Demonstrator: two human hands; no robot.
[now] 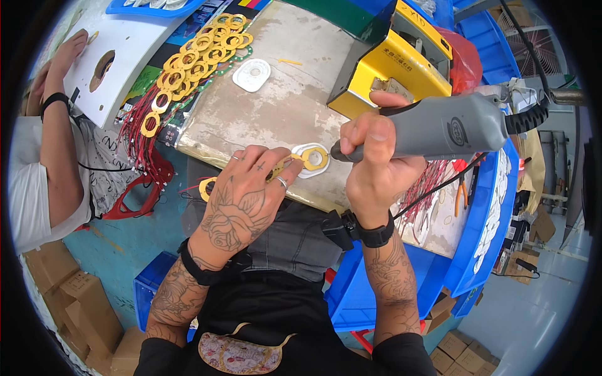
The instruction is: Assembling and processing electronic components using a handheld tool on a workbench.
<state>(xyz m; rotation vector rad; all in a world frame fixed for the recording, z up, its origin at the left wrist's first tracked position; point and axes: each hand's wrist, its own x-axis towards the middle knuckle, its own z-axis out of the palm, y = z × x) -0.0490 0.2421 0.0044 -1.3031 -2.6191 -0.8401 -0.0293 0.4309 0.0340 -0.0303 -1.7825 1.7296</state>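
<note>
My right hand (pixel 376 156) is wrapped round a grey electric screwdriver (pixel 439 128), which lies nearly level with its dark tip pointing left. That tip is close to the edge of a white rounded plastic part (pixel 307 175) near the table's front edge; contact cannot be made out. On the white part sits a yellow ring-shaped board (pixel 324 160). My left hand (pixel 241 200), with rings and a tattoo, is bent over the joined yellow boards, its fingertips gripping beside the white part. Another yellow ring (pixel 205 190) with red wire shows left of this hand.
Many yellow rings (pixel 188 61) with red wires are heaped at the back left. A second white plastic part (pixel 252 75) lies farther back. A yellow machine (pixel 401 59) stands at the back right, near blue bins (pixel 461 276). Another person's arm (pixel 59 150) is at the left.
</note>
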